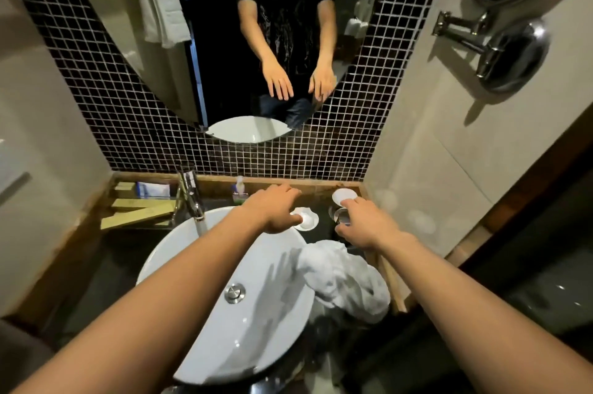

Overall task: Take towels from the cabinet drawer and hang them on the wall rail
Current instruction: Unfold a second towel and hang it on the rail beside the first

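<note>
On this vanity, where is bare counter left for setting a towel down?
The dark counter left of the basin, below the packets, looks bare. The basin bowl itself is open around the drain. The right side is crowded: towel, two dishes, a cup, and both hands over them.

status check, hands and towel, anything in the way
Both hands empty: left hand, right hand over the counter. White towel crumpled beside the basin. Saucers and cup under the hands.

Dark mosaic-tile wall point(337, 143), oval mirror point(160, 50)
</note>
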A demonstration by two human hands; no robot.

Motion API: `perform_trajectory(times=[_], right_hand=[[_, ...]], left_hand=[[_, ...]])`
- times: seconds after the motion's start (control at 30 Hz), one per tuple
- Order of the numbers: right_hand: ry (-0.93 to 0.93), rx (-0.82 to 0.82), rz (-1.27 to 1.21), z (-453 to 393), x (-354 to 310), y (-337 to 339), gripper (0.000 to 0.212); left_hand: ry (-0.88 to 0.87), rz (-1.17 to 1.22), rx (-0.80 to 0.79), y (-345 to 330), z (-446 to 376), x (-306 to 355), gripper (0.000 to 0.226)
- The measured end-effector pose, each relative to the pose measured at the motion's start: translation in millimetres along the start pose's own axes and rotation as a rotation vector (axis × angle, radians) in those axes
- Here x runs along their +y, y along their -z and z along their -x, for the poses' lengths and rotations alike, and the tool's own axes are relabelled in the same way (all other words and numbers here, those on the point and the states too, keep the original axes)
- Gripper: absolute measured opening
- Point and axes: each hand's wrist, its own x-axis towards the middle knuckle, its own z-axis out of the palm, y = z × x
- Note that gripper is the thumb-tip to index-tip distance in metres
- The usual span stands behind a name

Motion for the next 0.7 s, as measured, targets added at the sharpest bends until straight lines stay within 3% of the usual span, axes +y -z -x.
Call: perform_trajectory(times=[0.27, 0.7], right_hand=[[-0.008, -0.144, 0.004, -20, 35, -64, 0.056], [-0.05, -0.257, 0.098, -80, 40, -152, 0.035]], left_hand=[[0.016, -0.019, -0.141, -67, -35, 12, 0.063], [-0.026, 0.122, -0.377, -168, -104, -5, 0.051]])
